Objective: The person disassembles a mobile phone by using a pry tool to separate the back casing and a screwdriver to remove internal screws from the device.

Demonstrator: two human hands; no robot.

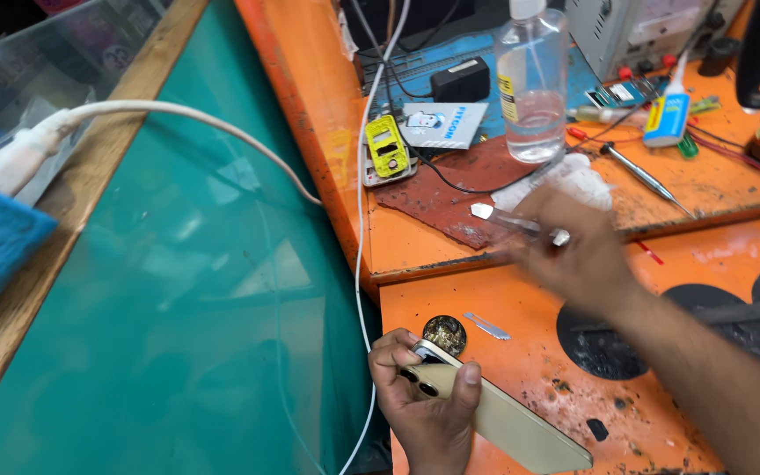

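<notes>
Gold-coloured phone (503,420) sits clamped in my left hand (428,400), fingers curled tight around its camera end. Above the phone, my right hand (573,251), blurred, pinches metal tweezers (516,222).

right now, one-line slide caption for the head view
Left hand grips a gold phone on an orange bench; blurred right hand holds a metal tool.
</notes>
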